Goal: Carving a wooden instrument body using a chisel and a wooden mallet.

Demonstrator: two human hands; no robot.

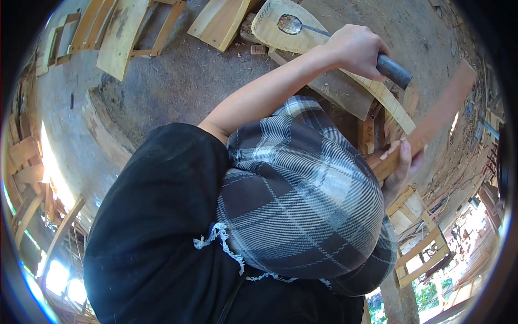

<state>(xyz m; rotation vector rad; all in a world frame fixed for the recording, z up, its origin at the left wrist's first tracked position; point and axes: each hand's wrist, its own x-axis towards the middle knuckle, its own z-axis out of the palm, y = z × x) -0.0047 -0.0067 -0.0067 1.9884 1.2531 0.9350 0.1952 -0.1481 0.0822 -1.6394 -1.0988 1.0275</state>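
Note:
My left hand (357, 49) is closed round a dark grey metal cylinder (395, 71), whose blunt end sticks out toward the right. Beyond that hand, a pale curved wooden board (270, 27) bears a small round container (290, 24) with a whitish, uneven inside. A thin dark stick (314, 30) runs from the container toward my left wrist; I cannot tell whether it touches my hand. My right hand (400, 162) grips a long reddish-brown wooden slat (445, 102), thumb on its near face. The slat slants up to the far right, and its lower end passes behind the plaid cloth (307, 205).
Wooden chair-like frames (127, 32) and a curved panel (218, 24) stand on the concrete floor (178, 75) at the far left. A grey-brown board (345, 89) lies beneath the pale one. Another wooden frame (423, 254) is at the right, near scattered scraps.

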